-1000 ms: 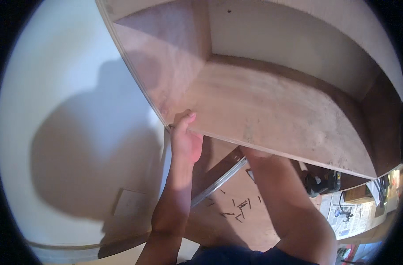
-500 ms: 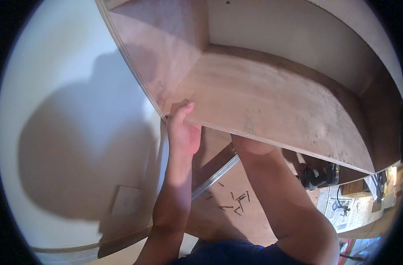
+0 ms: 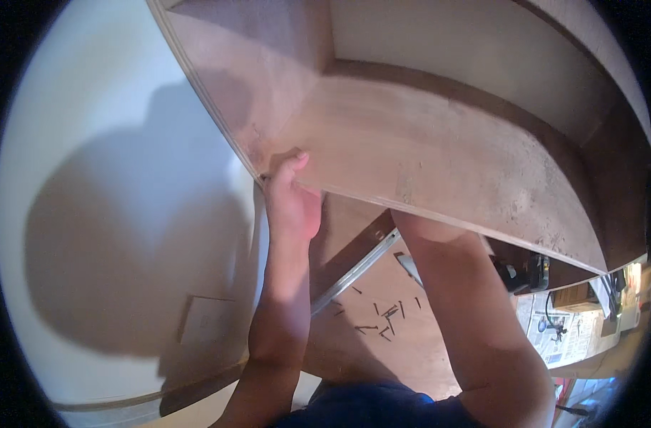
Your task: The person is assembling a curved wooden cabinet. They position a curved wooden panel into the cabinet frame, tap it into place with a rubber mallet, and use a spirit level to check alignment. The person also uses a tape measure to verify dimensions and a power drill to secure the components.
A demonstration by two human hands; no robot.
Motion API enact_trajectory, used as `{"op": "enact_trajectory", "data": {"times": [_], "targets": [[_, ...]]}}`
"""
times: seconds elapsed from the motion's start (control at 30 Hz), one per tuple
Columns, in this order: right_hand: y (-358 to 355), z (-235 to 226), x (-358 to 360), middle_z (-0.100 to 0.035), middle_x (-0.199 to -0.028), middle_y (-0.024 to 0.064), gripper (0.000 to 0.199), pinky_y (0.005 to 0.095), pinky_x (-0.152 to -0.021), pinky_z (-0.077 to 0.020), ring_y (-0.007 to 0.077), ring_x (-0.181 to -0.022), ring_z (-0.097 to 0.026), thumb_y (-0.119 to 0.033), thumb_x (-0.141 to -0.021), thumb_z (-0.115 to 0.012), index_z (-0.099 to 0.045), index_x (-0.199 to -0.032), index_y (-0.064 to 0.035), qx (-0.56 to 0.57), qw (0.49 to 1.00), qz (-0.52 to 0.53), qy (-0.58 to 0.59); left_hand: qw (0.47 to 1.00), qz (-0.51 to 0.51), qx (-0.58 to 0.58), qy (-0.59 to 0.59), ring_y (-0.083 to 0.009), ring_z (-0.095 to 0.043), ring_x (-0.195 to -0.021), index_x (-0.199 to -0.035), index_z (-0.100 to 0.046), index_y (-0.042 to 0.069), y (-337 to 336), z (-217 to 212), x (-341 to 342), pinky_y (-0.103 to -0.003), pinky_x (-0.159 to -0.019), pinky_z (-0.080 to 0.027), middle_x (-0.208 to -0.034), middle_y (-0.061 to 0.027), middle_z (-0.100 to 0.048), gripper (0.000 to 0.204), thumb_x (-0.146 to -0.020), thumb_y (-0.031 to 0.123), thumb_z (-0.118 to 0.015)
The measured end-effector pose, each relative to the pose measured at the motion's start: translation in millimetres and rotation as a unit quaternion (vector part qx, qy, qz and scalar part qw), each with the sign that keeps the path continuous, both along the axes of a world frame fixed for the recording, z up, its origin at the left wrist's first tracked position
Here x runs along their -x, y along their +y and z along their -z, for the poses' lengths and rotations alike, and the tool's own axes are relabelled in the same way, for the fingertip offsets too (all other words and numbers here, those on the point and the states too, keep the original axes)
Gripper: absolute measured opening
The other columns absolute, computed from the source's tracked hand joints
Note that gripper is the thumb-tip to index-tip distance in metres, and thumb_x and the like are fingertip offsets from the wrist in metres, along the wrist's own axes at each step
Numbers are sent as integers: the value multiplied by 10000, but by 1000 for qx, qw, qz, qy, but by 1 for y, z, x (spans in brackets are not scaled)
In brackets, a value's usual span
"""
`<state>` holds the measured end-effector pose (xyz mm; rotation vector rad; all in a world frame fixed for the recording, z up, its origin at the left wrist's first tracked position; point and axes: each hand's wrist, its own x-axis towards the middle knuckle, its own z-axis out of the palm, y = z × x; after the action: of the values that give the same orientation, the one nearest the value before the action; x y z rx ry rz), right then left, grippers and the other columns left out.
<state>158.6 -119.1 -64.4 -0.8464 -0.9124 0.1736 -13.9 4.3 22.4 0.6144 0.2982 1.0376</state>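
My left hand [image 3: 293,203] grips the front edge of a wooden cabinet shelf [image 3: 411,167] near its left corner. The thumb lies on the upper face and the other fingers go out of sight underneath. My right forearm [image 3: 454,285] reaches up beneath the same shelf, whose front edge hides the right hand and anything in it. Between my arms, several loose screws [image 3: 388,314] lie scattered on a brown wooden surface [image 3: 361,353]. A metal rail [image 3: 357,271] runs slantwise beyond them.
A white wall [image 3: 118,214] with a square plate [image 3: 205,319] borders the left side. To the right of my arm, a black tool [image 3: 521,274], perhaps a drill, sits under the shelf, and newspaper [image 3: 571,335] lies farther right. A pale object [image 3: 409,267] peeks out beside my forearm.
My right forearm has shifted slightly right, uncovering a pale object beside it. The shelf and my left hand appear slightly higher in view; the left hand keeps its grip.
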Motion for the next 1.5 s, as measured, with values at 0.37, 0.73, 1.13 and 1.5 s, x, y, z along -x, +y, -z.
{"op": "enact_trajectory", "data": {"times": [0.37,0.73,1.13,1.5], "targets": [[49,12,-29,-681,-1019,73,272,380,-820,-522,216,-949,-642,-353,-956,-687,-707,-1072,-108,244,944,162,-153,1000,-13,3,9,-231,-610,-1171,-1100,-631,51,17,6,4,-416,-1036,-470,-1160,-72,-648,259,-852,106,-681],[-71,-36,37,-700,-848,99,267,390,-717,-531,228,-805,-663,-361,-923,-737,-743,-958,-97,552,775,-150,-270,999,17,-21,43,-304,-596,-1253,-1313,-581,43,33,8,6,-480,-1093,-461,-1309,-121,-648,462,-893,218,-661],[-378,-262,-89,-439,-609,-6,446,292,-522,-324,128,-532,-396,-386,-1052,-546,-500,-693,-126,103,944,306,63,995,-19,-48,-82,-327,-505,-1375,-1442,-538,28,-66,11,-78,-462,-1183,-377,-1467,-143,-572,579,-951,319,-637],[-462,-118,-170,-685,-975,162,220,364,-761,-547,272,-897,-682,9,-898,-574,-673,-1091,45,160,583,501,-619,962,-97,-186,176,-382,-539,-1331,-1499,-425,-23,-76,3,-57,-565,-1139,-424,-1459,-237,-530,620,-1074,428,-414]]}}
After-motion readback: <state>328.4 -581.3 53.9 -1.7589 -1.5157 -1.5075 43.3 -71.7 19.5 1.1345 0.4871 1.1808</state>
